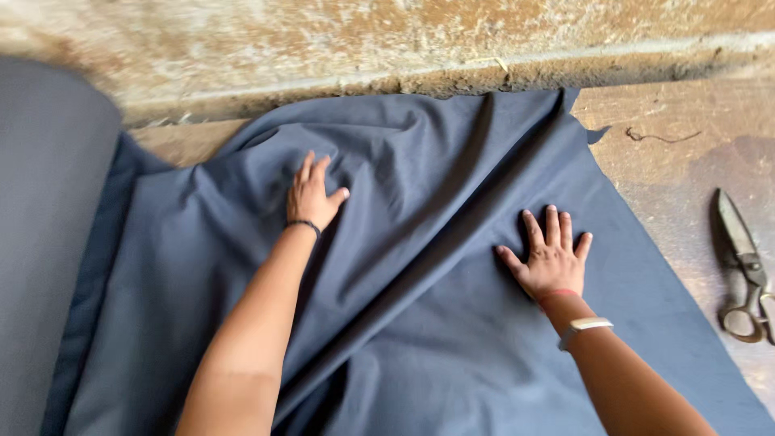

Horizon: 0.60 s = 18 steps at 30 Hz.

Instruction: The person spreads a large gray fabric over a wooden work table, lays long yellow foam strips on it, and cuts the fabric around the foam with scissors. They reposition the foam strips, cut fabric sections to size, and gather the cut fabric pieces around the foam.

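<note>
The dark blue fabric (452,323) lies unrolled from the bolt (48,242) at the left onto the worn floor (678,161), but it is not yet flat: long diagonal folds run between the hands. The left hand (313,196) and the right hand (550,257) both rest open, palms down, pressing the cloth and grasping nothing. The scissors (743,266) lie untouched on the floor just beside the cloth's right edge, so smoothing appears partly done and no cut is evident.

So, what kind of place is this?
Probably a tailoring or fabric workshop: both hands, left hand and right hand, press blue cloth on a worn floor, beside large scissors.
</note>
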Each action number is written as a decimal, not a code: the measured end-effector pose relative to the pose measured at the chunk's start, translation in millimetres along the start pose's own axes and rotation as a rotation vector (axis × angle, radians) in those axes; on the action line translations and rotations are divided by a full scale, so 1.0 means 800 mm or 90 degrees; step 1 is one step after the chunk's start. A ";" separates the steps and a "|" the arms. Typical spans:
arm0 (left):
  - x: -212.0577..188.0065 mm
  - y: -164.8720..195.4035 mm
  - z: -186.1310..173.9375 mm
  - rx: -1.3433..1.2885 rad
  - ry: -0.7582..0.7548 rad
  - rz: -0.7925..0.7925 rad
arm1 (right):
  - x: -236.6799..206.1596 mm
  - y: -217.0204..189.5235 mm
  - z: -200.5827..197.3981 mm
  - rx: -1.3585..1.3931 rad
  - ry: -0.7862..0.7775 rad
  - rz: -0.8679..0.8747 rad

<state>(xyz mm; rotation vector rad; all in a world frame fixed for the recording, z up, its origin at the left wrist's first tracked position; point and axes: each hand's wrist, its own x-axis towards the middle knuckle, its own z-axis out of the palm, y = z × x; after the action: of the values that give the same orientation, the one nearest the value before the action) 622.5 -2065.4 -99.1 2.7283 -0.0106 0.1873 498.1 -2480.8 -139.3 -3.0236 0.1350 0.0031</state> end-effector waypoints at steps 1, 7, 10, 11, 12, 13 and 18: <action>0.029 0.003 0.006 0.031 -0.014 0.013 | -0.005 0.001 0.002 0.001 0.001 0.000; 0.135 0.013 0.023 0.146 -0.257 0.040 | -0.026 0.016 -0.001 0.006 0.019 0.004; 0.167 0.011 0.029 0.210 -0.186 0.124 | -0.028 0.016 -0.004 -0.002 0.029 -0.003; 0.176 0.010 0.030 0.223 -0.140 0.167 | -0.028 0.016 -0.004 0.001 0.030 0.000; 0.191 0.009 0.028 0.238 -0.082 0.140 | -0.029 0.016 -0.005 0.006 0.034 0.003; 0.206 0.008 0.025 0.251 -0.026 0.113 | -0.030 0.016 -0.004 0.000 0.035 0.002; 0.249 -0.029 -0.017 0.208 0.203 -0.037 | -0.031 0.021 -0.002 -0.002 0.043 -0.001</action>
<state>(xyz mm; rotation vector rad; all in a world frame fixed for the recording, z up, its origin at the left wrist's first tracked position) 818.8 -2034.7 -69.9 2.9812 0.2060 0.6557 472.1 -2495.4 -139.3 -3.0283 0.1378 -0.0984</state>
